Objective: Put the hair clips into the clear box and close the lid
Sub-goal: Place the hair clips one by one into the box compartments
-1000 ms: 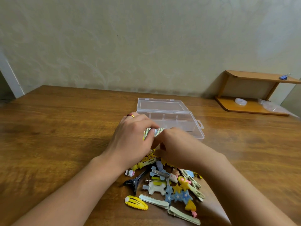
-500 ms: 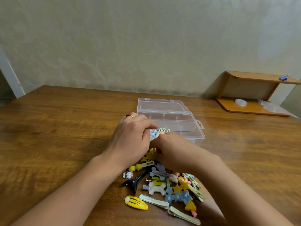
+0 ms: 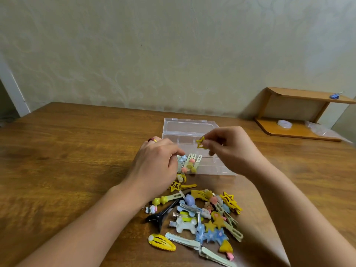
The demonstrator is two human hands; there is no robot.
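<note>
Now right grip (image 3: 227,145) pinches star clip (image 3: 200,143) above box (image 3: 192,128).

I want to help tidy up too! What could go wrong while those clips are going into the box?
1. The right hand only pinches the small yellow star clip above the clear box, so it could slip and bounce out.
2. The left hand holds several clips at the box's near corner; some might spill over the wall.
3. Both forearms hang close over the pile of clips and could knock it across the table.
</note>
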